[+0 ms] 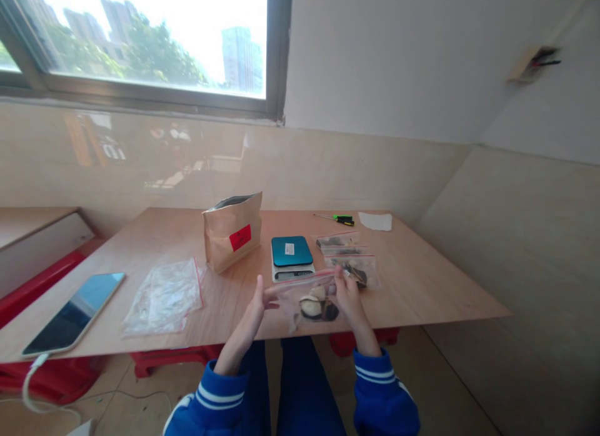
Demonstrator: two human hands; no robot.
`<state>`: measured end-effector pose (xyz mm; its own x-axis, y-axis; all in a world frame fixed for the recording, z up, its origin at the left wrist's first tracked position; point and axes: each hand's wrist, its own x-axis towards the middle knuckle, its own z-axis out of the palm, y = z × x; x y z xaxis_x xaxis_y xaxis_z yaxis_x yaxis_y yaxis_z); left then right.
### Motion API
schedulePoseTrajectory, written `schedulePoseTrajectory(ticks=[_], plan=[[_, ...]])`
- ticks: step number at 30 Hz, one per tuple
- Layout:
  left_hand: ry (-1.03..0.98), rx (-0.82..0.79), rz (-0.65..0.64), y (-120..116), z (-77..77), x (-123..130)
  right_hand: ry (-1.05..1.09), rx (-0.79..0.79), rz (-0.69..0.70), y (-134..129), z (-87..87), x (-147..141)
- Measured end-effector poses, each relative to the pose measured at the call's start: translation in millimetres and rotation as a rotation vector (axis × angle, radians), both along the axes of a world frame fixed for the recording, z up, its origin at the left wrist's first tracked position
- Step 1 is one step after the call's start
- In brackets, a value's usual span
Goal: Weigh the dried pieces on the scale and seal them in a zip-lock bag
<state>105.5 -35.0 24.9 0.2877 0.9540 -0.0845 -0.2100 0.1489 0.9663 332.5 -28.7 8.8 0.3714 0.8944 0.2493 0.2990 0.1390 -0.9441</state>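
Observation:
Over the front of the plywood table (412, 286) my hands hold up a clear zip bag (304, 295) with red-edged seals. My left hand (257, 302) pinches one side of its mouth, and my right hand (347, 295) grips the other. Pale and dark chunks (313, 306) lie in its lower part; what they are is hard to tell. Just behind my right hand lie a few similar zip bags (347, 258) holding dark pieces. A digital scale (291, 256) with a teal top stands just beyond the held bag.
A kraft paper pouch (232, 232) with a red label stands left of the scale. Left of it lie a crumpled plastic bag (164, 297) and a tablet (75, 314) with a white cable. A screwdriver (337, 219) and white paper (375, 221) lie at the back. Walls bound the far side.

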Motion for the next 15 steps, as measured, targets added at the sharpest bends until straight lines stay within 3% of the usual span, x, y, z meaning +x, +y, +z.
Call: schedulePoseTrajectory(ticks=[5, 8, 12, 15], plan=[[0.115, 0.058, 0.022, 7.6, 4.1, -29.9, -0.181, 0.012, -0.346, 37.0, 8.8, 83.8], [0.131, 0.075, 0.115, 15.7, 3.9, -42.2, -0.26, 0.04, -0.495, 43.6, 8.5, 110.9], [0.256, 0.264, 0.424, 25.9, 19.2, -48.5, -0.548, 0.186, -0.665, 23.5, -6.0, 95.6], [0.462, 0.507, 0.744, 39.0, 53.5, -53.2, -0.752, 0.2, -0.52, 5.5, -28.9, 68.1]])
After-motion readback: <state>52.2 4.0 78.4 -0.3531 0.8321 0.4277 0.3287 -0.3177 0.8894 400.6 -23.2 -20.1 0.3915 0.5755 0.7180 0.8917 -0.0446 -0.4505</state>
